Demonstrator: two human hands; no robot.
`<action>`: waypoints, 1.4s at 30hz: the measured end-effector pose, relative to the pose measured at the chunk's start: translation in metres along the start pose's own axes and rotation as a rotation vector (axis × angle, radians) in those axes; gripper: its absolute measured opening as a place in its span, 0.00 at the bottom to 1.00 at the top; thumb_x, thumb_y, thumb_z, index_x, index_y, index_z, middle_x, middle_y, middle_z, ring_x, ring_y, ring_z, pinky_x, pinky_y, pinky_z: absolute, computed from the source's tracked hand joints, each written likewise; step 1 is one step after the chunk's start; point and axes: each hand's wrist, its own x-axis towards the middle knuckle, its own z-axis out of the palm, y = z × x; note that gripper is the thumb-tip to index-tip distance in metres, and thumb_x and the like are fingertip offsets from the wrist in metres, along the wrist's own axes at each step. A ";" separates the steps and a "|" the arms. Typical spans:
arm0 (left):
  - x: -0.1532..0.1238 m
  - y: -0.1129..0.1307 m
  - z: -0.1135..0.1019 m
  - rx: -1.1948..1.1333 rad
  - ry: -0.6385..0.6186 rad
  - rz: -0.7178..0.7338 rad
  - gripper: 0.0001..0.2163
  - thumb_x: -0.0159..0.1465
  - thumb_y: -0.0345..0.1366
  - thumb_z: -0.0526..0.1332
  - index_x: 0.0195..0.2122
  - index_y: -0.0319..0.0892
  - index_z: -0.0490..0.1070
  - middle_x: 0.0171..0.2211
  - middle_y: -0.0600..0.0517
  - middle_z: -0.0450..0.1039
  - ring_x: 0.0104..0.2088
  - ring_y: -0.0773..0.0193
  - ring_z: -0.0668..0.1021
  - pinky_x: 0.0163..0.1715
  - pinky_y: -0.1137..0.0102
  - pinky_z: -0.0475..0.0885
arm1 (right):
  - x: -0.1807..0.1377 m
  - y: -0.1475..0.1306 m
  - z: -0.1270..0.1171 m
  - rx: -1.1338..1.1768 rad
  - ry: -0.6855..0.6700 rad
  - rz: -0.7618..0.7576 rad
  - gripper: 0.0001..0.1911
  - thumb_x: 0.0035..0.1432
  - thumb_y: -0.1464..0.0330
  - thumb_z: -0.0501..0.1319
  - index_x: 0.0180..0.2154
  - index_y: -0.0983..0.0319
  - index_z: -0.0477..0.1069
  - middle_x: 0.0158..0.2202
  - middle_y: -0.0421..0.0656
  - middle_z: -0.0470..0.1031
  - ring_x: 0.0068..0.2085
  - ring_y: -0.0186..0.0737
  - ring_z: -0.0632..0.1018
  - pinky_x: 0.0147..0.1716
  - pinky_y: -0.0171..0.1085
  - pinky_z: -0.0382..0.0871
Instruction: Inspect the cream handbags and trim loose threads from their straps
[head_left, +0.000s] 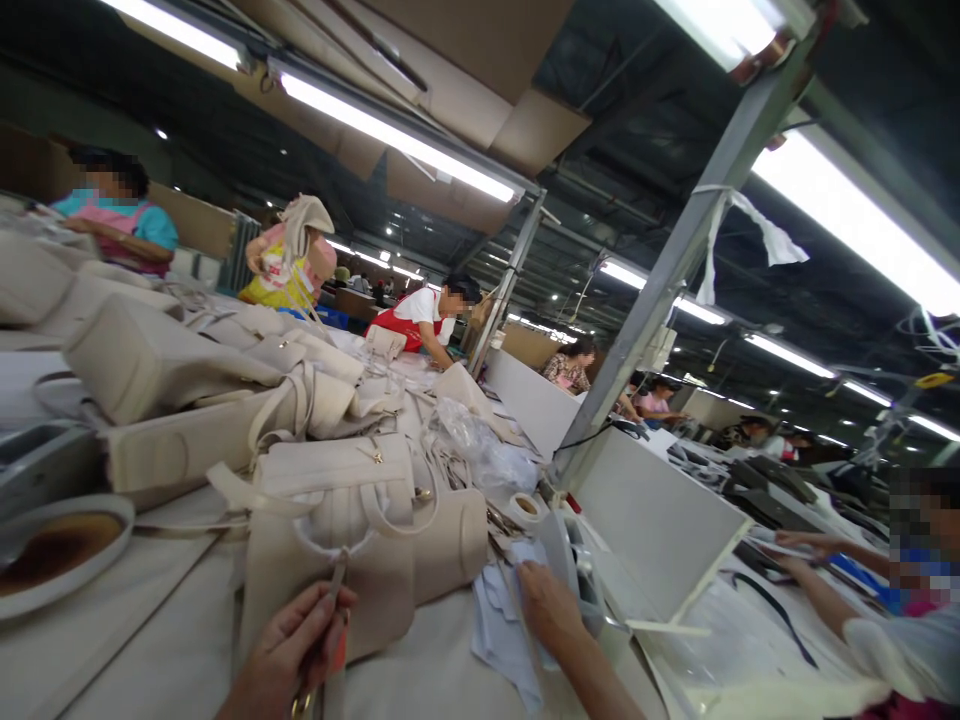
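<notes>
My left hand [304, 640] is closed, thumb against fingers, on a narrow beige strap [339, 575]. The strap's top end lies against the front of a beige bag [326, 515], and a gold-coloured metal fitting [302, 704] shows below the hand. Something orange [341, 645] sticks out beside those fingers. To the right, my right hand [553, 605] curls over a crumpled light blue cloth [499, 625], its fingertips partly hidden. A grey tape dispenser [574, 565] stands just right of that hand.
Many beige bags [176, 350] pile up at the left and back. A bowl of brown liquid [112, 515] sits at the left edge. Clear plastic [476, 440] and a tape roll [526, 508] lie ahead. A white partition [660, 515] and metal post [675, 250] stand right; co-workers surround the tables.
</notes>
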 end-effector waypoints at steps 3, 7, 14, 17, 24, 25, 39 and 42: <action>-0.002 0.004 0.001 0.036 -0.037 0.007 0.25 0.47 0.58 0.74 0.31 0.39 0.76 0.15 0.59 0.61 0.15 0.77 0.58 0.16 0.81 0.48 | -0.009 0.001 -0.004 0.007 -0.025 -0.063 0.19 0.58 0.84 0.53 0.38 0.59 0.77 0.40 0.47 0.81 0.42 0.52 0.81 0.37 0.41 0.70; -0.003 0.008 -0.001 0.067 -0.082 -0.031 0.25 0.47 0.58 0.74 0.32 0.39 0.76 0.16 0.59 0.62 0.16 0.75 0.60 0.17 0.80 0.52 | -0.014 0.002 -0.016 -0.004 -0.027 -0.096 0.18 0.60 0.82 0.53 0.33 0.59 0.78 0.35 0.48 0.82 0.40 0.56 0.82 0.41 0.47 0.71; -0.006 0.016 0.004 0.088 -0.085 -0.054 0.25 0.46 0.58 0.74 0.32 0.40 0.77 0.16 0.59 0.63 0.16 0.75 0.60 0.17 0.80 0.53 | -0.041 -0.002 -0.032 0.107 -0.074 -0.118 0.12 0.63 0.73 0.56 0.42 0.59 0.79 0.38 0.46 0.84 0.41 0.51 0.83 0.41 0.44 0.76; -0.008 0.021 0.009 0.097 -0.066 -0.066 0.27 0.43 0.58 0.75 0.31 0.39 0.77 0.15 0.59 0.62 0.17 0.75 0.60 0.17 0.79 0.53 | -0.053 -0.004 -0.033 0.162 -0.071 -0.122 0.17 0.65 0.73 0.56 0.53 0.60 0.74 0.47 0.46 0.82 0.47 0.44 0.82 0.49 0.39 0.74; -0.011 0.024 0.013 0.118 -0.055 -0.057 0.28 0.43 0.60 0.74 0.31 0.39 0.77 0.14 0.59 0.62 0.16 0.75 0.60 0.16 0.79 0.53 | -0.054 -0.037 -0.038 0.173 -0.009 -0.163 0.21 0.59 0.79 0.55 0.49 0.56 0.76 0.39 0.47 0.80 0.39 0.49 0.81 0.34 0.39 0.73; -0.011 0.023 0.013 0.119 -0.057 -0.054 0.27 0.43 0.60 0.74 0.31 0.39 0.77 0.14 0.59 0.62 0.16 0.75 0.60 0.16 0.79 0.53 | -0.052 -0.044 -0.038 0.184 0.000 -0.179 0.18 0.59 0.79 0.56 0.42 0.56 0.78 0.37 0.46 0.79 0.38 0.48 0.81 0.33 0.38 0.73; -0.006 0.013 0.001 0.120 -0.021 -0.082 0.26 0.46 0.58 0.74 0.34 0.40 0.78 0.16 0.58 0.63 0.17 0.75 0.61 0.17 0.81 0.55 | 0.085 0.025 -0.105 0.659 0.280 0.089 0.23 0.70 0.63 0.41 0.56 0.64 0.66 0.57 0.54 0.73 0.42 0.39 0.82 0.41 0.36 0.78; -0.006 0.012 -0.002 0.124 -0.004 -0.095 0.27 0.45 0.58 0.74 0.34 0.40 0.78 0.18 0.57 0.66 0.18 0.74 0.62 0.17 0.81 0.56 | 0.097 0.012 -0.101 0.617 0.234 0.048 0.25 0.67 0.66 0.47 0.62 0.65 0.62 0.60 0.56 0.72 0.40 0.41 0.83 0.44 0.41 0.77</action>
